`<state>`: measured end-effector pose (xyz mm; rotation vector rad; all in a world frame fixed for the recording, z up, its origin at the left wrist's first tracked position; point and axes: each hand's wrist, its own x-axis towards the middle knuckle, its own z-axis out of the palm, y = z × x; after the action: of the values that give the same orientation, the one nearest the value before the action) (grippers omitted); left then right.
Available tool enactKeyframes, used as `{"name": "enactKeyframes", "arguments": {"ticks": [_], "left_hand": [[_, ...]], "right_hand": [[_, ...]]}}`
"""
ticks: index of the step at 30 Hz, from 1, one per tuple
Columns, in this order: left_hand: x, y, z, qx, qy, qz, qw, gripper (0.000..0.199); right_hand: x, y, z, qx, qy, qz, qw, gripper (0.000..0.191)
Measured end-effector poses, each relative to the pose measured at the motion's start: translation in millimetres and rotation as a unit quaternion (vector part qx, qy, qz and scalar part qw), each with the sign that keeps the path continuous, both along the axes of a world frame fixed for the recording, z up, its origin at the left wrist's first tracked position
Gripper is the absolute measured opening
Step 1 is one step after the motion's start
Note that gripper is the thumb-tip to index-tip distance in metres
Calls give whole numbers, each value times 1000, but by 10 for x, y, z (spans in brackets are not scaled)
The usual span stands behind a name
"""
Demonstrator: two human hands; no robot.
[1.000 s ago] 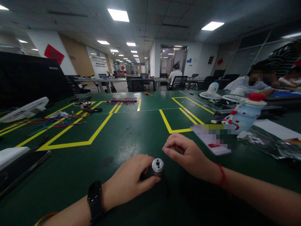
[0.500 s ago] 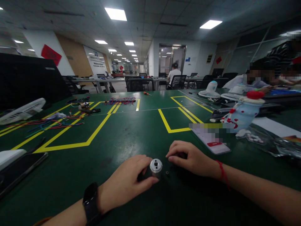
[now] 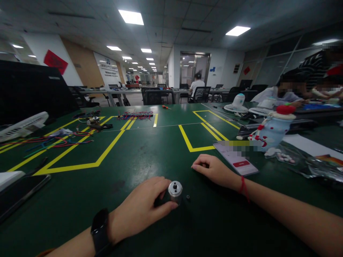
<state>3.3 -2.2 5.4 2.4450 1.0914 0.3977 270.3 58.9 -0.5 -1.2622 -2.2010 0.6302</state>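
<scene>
A small silver cylindrical motor stands upright on the green table, its shaft pointing up. My left hand wraps its thumb and fingers around the motor's left side. Just right of the motor lies a tiny dark round part, touched by neither hand. My right hand rests farther right and forward, near a phone-like slab. Its fingers are curled with thumb and index together; whether anything is inside them is hidden.
Yellow tape marks the green table. Wires and a small device lie left. A dark phone is near left. On the right stand a blue cup and fans. A person leans at back right.
My right hand has moved slightly forward, away from the motor and the tiny part. My left hand stays around the motor. The whole view has shifted a little.
</scene>
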Motion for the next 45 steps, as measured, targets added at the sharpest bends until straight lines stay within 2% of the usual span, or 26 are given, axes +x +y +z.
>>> {"name": "enactKeyframes", "arguments": {"ticks": [3, 5, 8, 10, 13, 15, 17, 23, 31, 33, 37, 41, 45], "left_hand": [[3, 9, -11, -1, 2, 1, 1000, 19], [4, 16, -21, 2, 2, 2, 1000, 19], [5, 25, -34, 7, -1, -1, 1000, 19], [4, 28, -37, 9, -1, -2, 1000, 17], [3, 28, -33, 10, 1, -1, 1000, 18], [2, 26, -29, 6, 2, -3, 1000, 18], [1, 22, -28, 7, -2, -2, 1000, 18], [-4, 10, -42, 7, -14, -13, 1000, 15], [0, 2, -21, 9, -6, -4, 1000, 17], [0, 2, -13, 9, -2, 0, 1000, 18], [0, 7, -9, 6, -2, -2, 1000, 19], [-1, 12, -10, 1, -1, -2, 1000, 18], [-5, 6, 1, -3, 4, 2, 1000, 20]], "right_hand": [[-50, -87, 52, 18, -16, 29, 999, 15], [-93, -173, 79, 21, -24, 91, 995, 12], [-161, -291, 87, 36, -47, 198, 978, 21], [-206, -337, 82, 48, -51, 220, 973, 18], [-283, -371, 108, 40, 27, 175, 983, 8], [-344, -395, 159, 45, 106, 121, 986, 10], [-410, -426, 216, 50, 150, 96, 983, 12], [-521, -481, 271, 26, 107, 145, 983, 13], [-475, -487, 303, 7, 130, 119, 984, 21], [-396, -404, 275, -7, 165, 68, 984, 25], [-164, -102, 110, -64, 213, -99, 970, 27], [-8, 96, -49, -85, 204, -124, 967, 31], [-10, 67, -46, -92, 179, -95, 975, 26]]}}
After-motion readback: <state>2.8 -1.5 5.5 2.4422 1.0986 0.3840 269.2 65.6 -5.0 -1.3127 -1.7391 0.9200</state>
